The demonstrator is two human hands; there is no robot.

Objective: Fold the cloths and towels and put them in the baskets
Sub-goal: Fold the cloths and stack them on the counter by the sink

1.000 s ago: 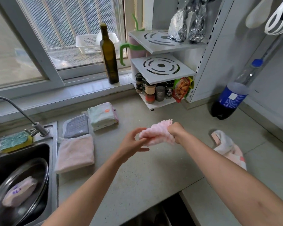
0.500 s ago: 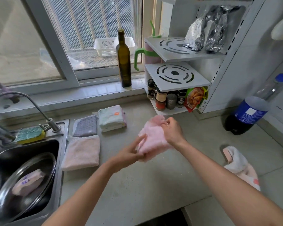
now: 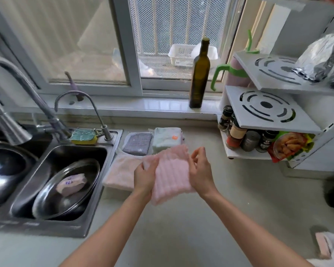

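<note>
Step in hand: folding the pink cloth (image 3: 171, 174). It is held above the worktop (image 3: 181, 237), just in front of the folded cloths near the sink (image 3: 56, 189).

Left hand (image 3: 145, 180) grips the cloth's left edge, fingers curled round it. Right hand (image 3: 201, 174) lies against the right edge; whether its loosely bent fingers pinch the fabric cannot be told.

Three folded cloths at the back edge: grey (image 3: 137, 143), green (image 3: 166, 139), pink (image 3: 121, 172). One unfolded towel (image 3: 328, 247) at the right front.

Judgement: next, a fold in half with edges matched. A white basket (image 3: 183, 54) shows only beyond the window.
</note>
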